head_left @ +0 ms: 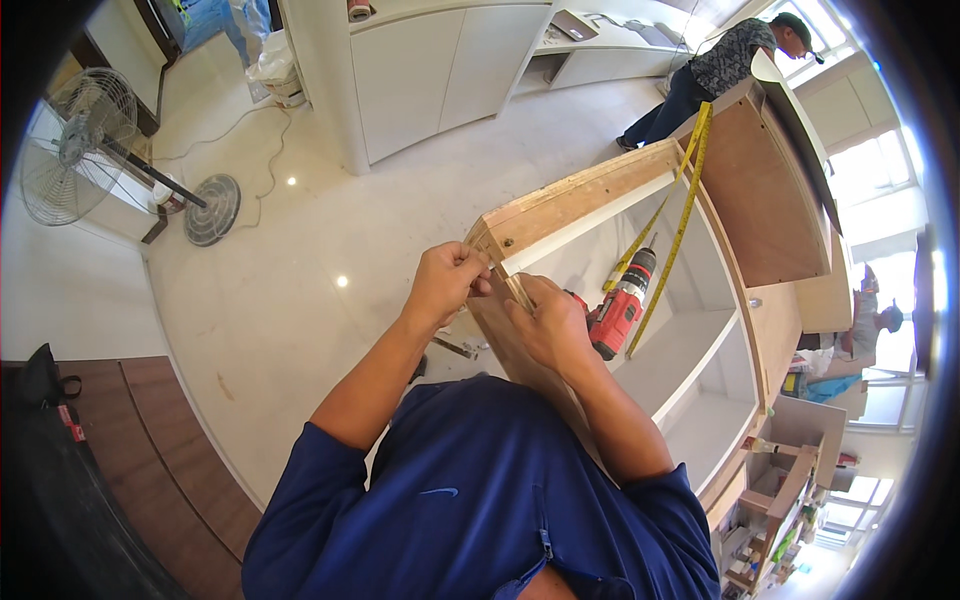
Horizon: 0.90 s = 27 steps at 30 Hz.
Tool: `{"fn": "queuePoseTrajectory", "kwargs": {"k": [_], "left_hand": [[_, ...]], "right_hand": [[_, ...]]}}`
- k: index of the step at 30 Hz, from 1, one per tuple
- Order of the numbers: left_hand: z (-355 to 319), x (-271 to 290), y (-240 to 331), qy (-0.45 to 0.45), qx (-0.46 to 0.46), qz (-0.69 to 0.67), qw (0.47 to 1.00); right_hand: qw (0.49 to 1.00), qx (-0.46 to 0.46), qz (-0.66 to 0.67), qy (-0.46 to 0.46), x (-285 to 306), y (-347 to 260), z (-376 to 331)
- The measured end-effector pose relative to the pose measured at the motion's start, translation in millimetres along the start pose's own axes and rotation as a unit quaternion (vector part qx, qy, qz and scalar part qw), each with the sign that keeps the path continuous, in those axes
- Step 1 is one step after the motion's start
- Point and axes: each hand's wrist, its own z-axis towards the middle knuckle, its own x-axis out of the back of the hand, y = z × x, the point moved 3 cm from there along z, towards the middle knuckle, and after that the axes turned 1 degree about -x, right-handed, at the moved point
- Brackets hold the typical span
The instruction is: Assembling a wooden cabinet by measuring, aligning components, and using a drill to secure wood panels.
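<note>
My left hand [447, 281] and my right hand [548, 322] meet at the near corner of a wooden cabinet frame [580, 196] lying on its side. Together they pinch a thin wooden strip [517, 291] against the frame's edge, the left gripping its upper end, the right pressing it lower down. A red and black cordless drill [622, 305] lies on a white shelf just right of my right hand. A yellow tape measure [686, 196] runs along the cabinet from the drill toward the far end.
White shelves [690, 360] fill the cabinet interior. A standing fan [75, 145] with a round base [212, 208] is at far left on the glossy floor. Another person [725, 65] bends by white cupboards [440, 70] at the back. Dark wood planks [160, 450] lie lower left.
</note>
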Motion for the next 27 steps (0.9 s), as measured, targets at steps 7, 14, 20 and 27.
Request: {"fn": "queuePoseTrajectory", "kwargs": {"k": [7, 14, 20, 27], "left_hand": [[-2.7, -1.3, 0.6, -0.042, 0.019, 0.015, 0.999], [1.2, 2.1, 6.4, -0.067, 0.025, 0.085, 0.994], [-1.8, 4.8, 1.3, -0.033, 0.015, 0.105, 0.994], [1.3, 7.7, -7.4, -0.07, -0.005, 0.043, 0.997]], "right_hand": [[1.0, 0.009, 0.013, -0.001, -0.5, 3.5, -0.3], [1.0, -0.006, 0.009, -0.026, 2.0, 1.3, 0.8], [1.0, 0.003, 0.015, 0.005, 0.4, 4.3, -0.8], [1.0, 0.0, 0.013, -0.013, 1.6, 0.2, -0.1]]}}
